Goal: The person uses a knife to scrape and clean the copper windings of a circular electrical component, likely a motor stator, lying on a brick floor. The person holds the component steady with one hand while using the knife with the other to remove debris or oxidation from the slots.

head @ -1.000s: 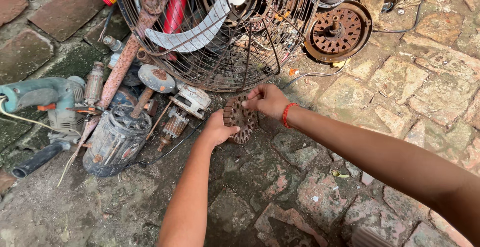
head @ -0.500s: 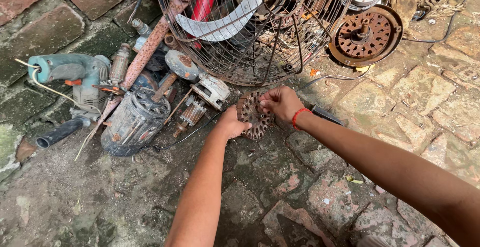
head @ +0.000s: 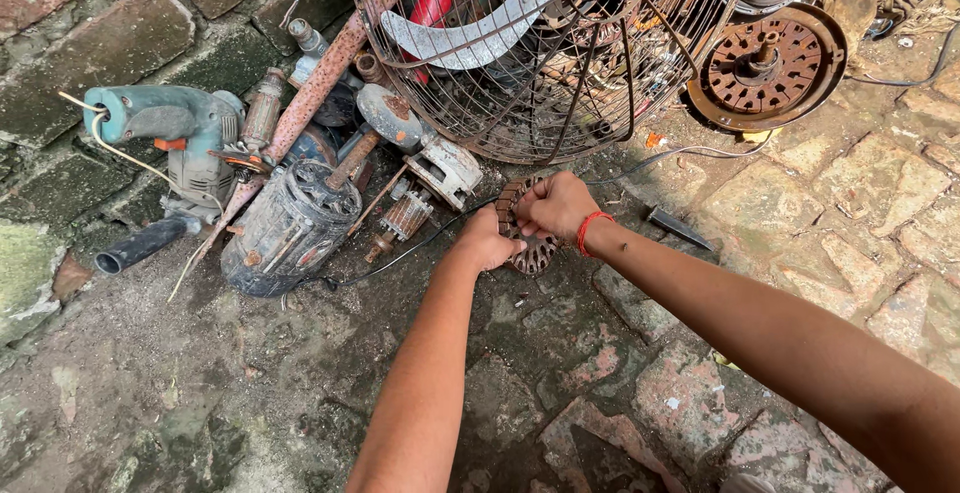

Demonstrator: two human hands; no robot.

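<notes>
Item in hand: I see a rusty toothed metal ring (head: 527,236) held on edge just above the stone floor (head: 620,353), its flat face toward the camera, so no long axis reads; my left hand (head: 487,243) grips its lower left rim and my right hand (head: 555,203) closes over its top, hiding much of it. Nearby: wire fan cage (head: 540,63) directly behind, grey motor (head: 290,228) and green power tool (head: 165,128) to the left, round rusty disc (head: 765,63) upper right, partly cut off.

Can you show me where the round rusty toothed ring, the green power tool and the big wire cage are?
rusty toothed ring (head: 537,251), head view, lower rim.
green power tool (head: 160,115), head view, handle.
wire cage (head: 540,103), head view, front wires.
</notes>
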